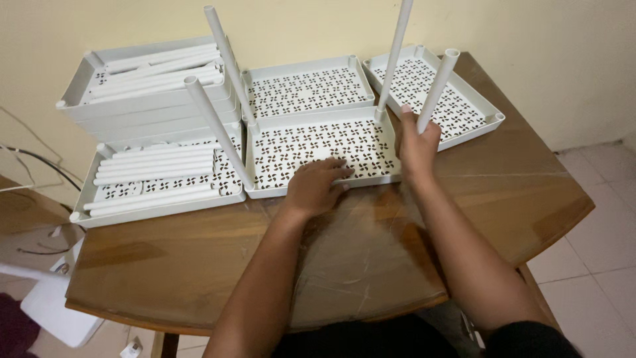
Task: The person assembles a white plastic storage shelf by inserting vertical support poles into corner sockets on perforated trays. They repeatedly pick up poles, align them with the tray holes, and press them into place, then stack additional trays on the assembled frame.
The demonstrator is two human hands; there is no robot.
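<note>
A: Where does the tray (pixel 318 142) sit, and how do the hands stand?

B: Near the table (pixel 199 258) middle. The left hand (pixel 317 185) lies spread and flat on the tray; the right hand (pixel 417 142) wraps around a white pole (pixel 437 86) at the tray's right front corner.

A: Handling?

B: Probably light, stiff plastic and smooth. The pole is best gripped low, the tray by its rim.
</note>
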